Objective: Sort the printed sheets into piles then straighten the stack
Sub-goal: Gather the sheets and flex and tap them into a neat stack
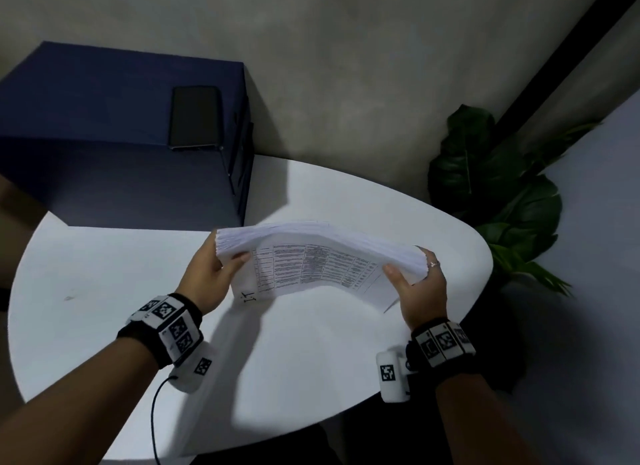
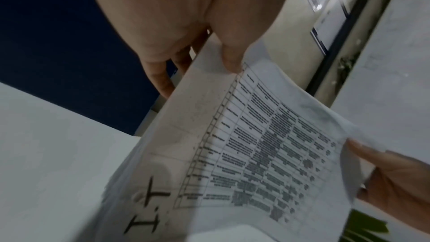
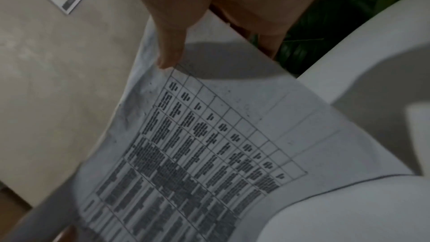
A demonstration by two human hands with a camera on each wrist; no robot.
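A thick stack of printed sheets stands on its long edge above the white table, bowed in the middle, a printed grid facing me. My left hand grips its left end, thumb on the front and fingers behind. My right hand grips the right end the same way. In the left wrist view the front sheet bears a handwritten "1.1" near its lower corner, with my thumb pressed on it. In the right wrist view the grid page curves under my thumb.
A dark blue box with a black phone on top stands at the table's back left. A leafy plant grows beyond the right edge. A cable hangs from my left wrist.
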